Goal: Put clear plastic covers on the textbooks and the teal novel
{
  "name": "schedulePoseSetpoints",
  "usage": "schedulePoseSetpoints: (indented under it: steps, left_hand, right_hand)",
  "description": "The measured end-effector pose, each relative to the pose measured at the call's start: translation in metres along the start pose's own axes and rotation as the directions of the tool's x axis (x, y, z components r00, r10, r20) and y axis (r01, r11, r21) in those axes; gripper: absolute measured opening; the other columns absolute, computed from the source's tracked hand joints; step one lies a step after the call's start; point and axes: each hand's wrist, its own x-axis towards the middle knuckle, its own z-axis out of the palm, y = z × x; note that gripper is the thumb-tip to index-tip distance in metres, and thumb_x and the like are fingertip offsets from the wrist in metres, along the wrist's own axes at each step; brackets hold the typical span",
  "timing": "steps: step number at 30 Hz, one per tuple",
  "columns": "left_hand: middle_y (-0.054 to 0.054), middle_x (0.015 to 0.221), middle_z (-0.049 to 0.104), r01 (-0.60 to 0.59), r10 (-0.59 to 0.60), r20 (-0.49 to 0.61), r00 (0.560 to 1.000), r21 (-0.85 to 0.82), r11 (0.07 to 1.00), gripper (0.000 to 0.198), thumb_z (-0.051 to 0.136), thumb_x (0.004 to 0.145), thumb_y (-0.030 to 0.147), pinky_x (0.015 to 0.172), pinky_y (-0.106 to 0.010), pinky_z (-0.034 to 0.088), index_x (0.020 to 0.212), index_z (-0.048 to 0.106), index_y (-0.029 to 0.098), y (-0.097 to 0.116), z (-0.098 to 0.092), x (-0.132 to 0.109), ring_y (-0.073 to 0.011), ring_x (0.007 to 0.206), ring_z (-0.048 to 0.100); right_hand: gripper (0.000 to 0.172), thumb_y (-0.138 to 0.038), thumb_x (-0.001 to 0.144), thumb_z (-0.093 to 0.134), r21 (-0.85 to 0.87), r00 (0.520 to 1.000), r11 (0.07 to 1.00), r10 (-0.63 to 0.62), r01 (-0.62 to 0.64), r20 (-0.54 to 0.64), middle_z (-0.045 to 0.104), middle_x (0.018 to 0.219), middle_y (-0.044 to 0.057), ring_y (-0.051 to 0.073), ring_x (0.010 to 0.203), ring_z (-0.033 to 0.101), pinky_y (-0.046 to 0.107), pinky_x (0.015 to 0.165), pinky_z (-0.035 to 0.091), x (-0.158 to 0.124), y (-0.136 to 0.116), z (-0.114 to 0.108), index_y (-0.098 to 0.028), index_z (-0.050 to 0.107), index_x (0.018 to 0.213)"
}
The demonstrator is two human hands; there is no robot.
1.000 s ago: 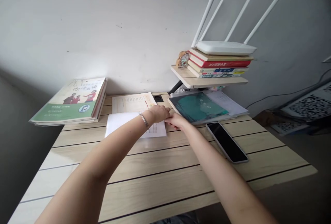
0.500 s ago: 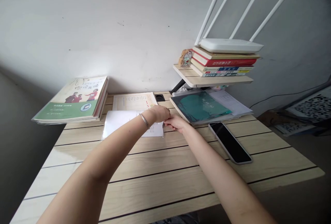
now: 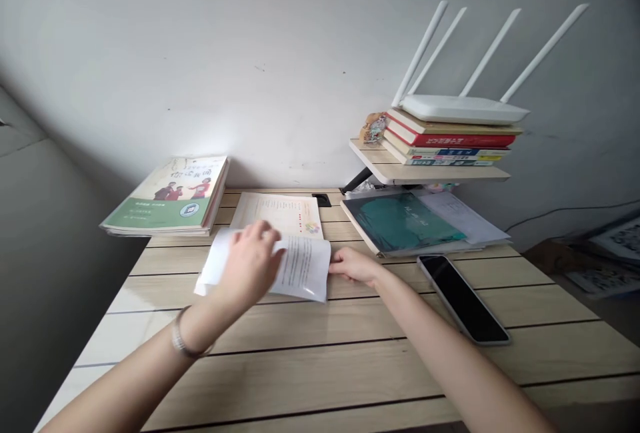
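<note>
**Left hand (image 3: 250, 263):** fingers (image 3: 263, 236) curled together over a bowed leaf of thin, white printed paper (image 3: 305, 270); blur leaves a firm clamp unconfirmed. **Right hand (image 3: 353, 266):** fingers (image 3: 340, 261) together against the leaf's right edge; any pinch is hidden. The leaf lies over a flat printed sheet (image 3: 275, 214) on the slatted, wood-grain bench (image 3: 350, 370), near a teal-covered folder (image 3: 400, 223). A glossy black phone (image 3: 463, 298) lies just beside the right forearm (image 3: 440, 326). **Risks:** uneven pull could crease or tear the leaf; its slippery surface could let it slide out of the fingers; a sideways sweep of the forearm could knock the phone.
</note>
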Motion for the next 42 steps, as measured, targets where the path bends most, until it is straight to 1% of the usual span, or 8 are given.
schedulePoseSetpoints:
  steps: [4,7,11,15,25,30,36,42]
  left_hand:
    - [-0.013,0.111,0.059,0.374,-0.372,-0.036,0.927,0.07,0.925,0.024,0.047,0.087,0.038,0.085,-0.048,0.037,0.1,0.057,0.021,-0.063,-0.02,-0.046,-0.0316,0.101,0.055]
    - [-0.013,0.108,0.062,0.579,-0.571,0.11,0.814,-0.075,0.812,0.032,0.048,0.083,0.047,0.084,-0.047,0.038,0.1,0.055,0.02,-0.091,-0.022,-0.06,-0.0294,0.092,0.06]
    - [-0.008,0.085,0.066,0.717,-0.657,0.301,0.691,-0.404,0.568,0.047,0.058,0.068,0.057,0.069,-0.034,0.043,0.093,0.056,0.018,-0.106,-0.009,-0.056,-0.0261,0.078,0.062]
    - [-0.001,0.061,0.058,0.71,-0.634,0.349,0.691,-0.497,0.5,0.04,0.064,0.059,0.054,0.056,-0.028,0.036,0.072,0.056,0.017,-0.113,0.009,-0.049,-0.0197,0.06,0.055]
    - [0.001,0.058,0.052,0.717,-0.61,0.403,0.682,-0.202,0.668,0.015,0.055,0.068,0.031,0.054,-0.026,0.032,0.062,0.049,0.019,-0.128,-0.001,-0.057,-0.0166,0.057,0.049]
    - [-0.001,0.06,0.054,0.665,-0.564,0.454,0.69,-0.087,0.742,0.012,0.051,0.071,0.026,0.055,-0.027,0.032,0.061,0.048,0.019,-0.13,-0.012,-0.054,-0.0178,0.06,0.051]
    - [-0.005,0.078,0.064,0.592,-0.462,0.533,0.709,-0.093,0.801,0.013,0.047,0.076,0.028,0.061,-0.028,0.037,0.078,0.055,0.018,-0.128,-0.024,-0.049,-0.0209,0.071,0.058]
    - [-0.011,0.098,0.067,0.415,-0.283,0.511,0.811,-0.164,0.895,0.023,0.042,0.081,0.021,0.072,-0.031,0.042,0.096,0.059,0.017,-0.096,-0.006,-0.031,-0.0243,0.088,0.061]
  right_hand:
    - [0.025,-0.029,0.073,0.067,-0.214,0.987,0.977,0.049,-0.015,0.155,0.057,0.049,0.0,0.008,0.039,0.046,0.02,0.038,0.034,-0.008,0.002,-0.014,-0.015,0.058,0.054]
    - [0.018,-0.028,0.08,0.06,-0.39,0.994,0.921,-0.066,0.026,-0.089,0.065,0.064,0.004,0.014,0.053,0.058,0.024,0.046,0.043,0.014,-0.014,-0.036,-0.016,0.06,0.066]
    - [0.022,-0.032,0.084,0.057,-0.64,0.891,0.765,-0.338,0.072,-0.303,0.064,0.112,0.014,0.022,0.102,0.06,0.031,0.084,0.046,0.07,-0.056,-0.048,-0.014,0.062,0.097]
    - [0.041,-0.039,0.08,0.064,-0.707,0.914,0.703,-0.335,0.081,-0.229,0.054,0.129,0.018,0.027,0.12,0.05,0.031,0.093,0.041,0.114,-0.091,-0.038,-0.012,0.059,0.11]
    - [0.057,-0.053,0.054,0.079,-0.73,0.995,0.683,-0.054,-0.02,-0.078,0.068,0.101,0.014,0.028,0.091,0.064,0.032,0.075,0.048,0.139,-0.096,-0.047,-0.012,0.067,0.09]
    - [0.049,-0.047,0.06,0.077,-0.659,0.998,0.752,-0.041,-0.004,-0.053,0.069,0.103,0.014,0.025,0.092,0.065,0.028,0.072,0.05,0.106,-0.077,-0.04,-0.012,0.066,0.092]
    - [0.051,-0.048,0.059,0.077,-0.203,0.979,0.975,-0.054,0.095,0.197,0.071,0.102,0.01,0.027,0.093,0.066,0.033,0.075,0.053,0.012,-0.033,-0.031,-0.014,0.065,0.094]
    - [0.05,-0.053,0.073,0.064,0.017,0.982,0.987,-0.158,0.16,-0.101,0.068,0.108,0.012,0.03,0.097,0.066,0.039,0.077,0.055,-0.105,0.032,-0.023,-0.016,0.06,0.105]
